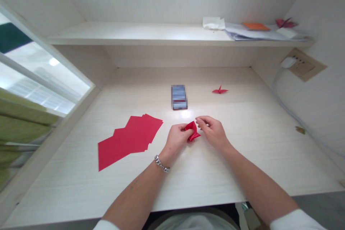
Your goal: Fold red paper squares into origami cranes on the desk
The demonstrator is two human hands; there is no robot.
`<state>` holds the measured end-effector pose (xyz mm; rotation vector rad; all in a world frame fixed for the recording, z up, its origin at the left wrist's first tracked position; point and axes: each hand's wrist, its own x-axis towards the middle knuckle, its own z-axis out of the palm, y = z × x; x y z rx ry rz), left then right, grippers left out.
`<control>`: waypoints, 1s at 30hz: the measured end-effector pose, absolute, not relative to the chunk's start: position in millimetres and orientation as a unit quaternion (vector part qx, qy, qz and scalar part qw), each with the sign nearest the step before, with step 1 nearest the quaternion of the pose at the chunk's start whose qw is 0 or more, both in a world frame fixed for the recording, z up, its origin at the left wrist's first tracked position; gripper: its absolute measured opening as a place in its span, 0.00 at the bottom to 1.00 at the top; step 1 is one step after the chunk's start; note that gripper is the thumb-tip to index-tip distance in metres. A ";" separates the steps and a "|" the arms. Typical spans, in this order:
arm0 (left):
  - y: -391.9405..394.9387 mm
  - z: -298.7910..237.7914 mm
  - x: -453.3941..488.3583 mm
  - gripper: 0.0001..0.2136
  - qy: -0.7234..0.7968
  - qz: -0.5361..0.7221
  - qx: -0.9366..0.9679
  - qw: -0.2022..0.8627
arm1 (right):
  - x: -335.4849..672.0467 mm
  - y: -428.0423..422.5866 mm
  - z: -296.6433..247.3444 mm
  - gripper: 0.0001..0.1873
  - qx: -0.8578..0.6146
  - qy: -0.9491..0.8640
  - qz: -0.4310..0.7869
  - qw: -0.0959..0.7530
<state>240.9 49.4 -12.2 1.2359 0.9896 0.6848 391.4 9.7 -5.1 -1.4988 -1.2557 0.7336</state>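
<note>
My left hand (179, 137) is closed on a piece of folded red origami paper (191, 129), its thumb pressed across the front. The paper stands in pointed flaps, one upward and one toward the right. Just right of it is my right hand (212, 130), its fingers loosely curled with a small gap between thumb and forefinger; I see nothing held in them. To the left, several red paper sheets (132, 136) lie fanned out and overlapping. A finished red paper crane (220, 90) sits farther back on the right.
A phone (179, 97) lies on the white desk (242, 183) beyond my hands. Above, a shelf (134, 32) holds tissue (213, 23), papers (237, 32), an orange sheet (256, 26) and another red folded paper (286, 23). A cable (291, 113) hangs from the socket (304, 65) at right.
</note>
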 end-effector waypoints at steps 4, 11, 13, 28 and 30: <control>52.4 -11.4 240.2 0.05 0.427 0.335 0.529 0.653 | 394.2 11.4 -10.3 0.14 -0.621 -0.523 0.361 0.459; 53.6 -14.0 243.1 0.13 0.435 0.372 0.532 0.624 | 393.8 12.7 -18.7 0.12 -0.600 -0.476 0.441 0.467; 52.9 -14.3 244.3 0.15 0.425 0.379 0.531 0.627 | 393.6 14.4 -21.2 0.14 -0.577 -0.439 0.478 0.497; 59.3 -6.7 235.2 0.16 0.365 0.380 0.417 0.741 | 392.1 15.5 -11.5 0.18 -0.533 -0.301 0.540 0.577; 59.9 -6.5 235.5 0.13 0.368 0.380 0.408 0.744 | 392.2 15.7 -12.5 0.18 -0.537 -0.322 0.534 0.567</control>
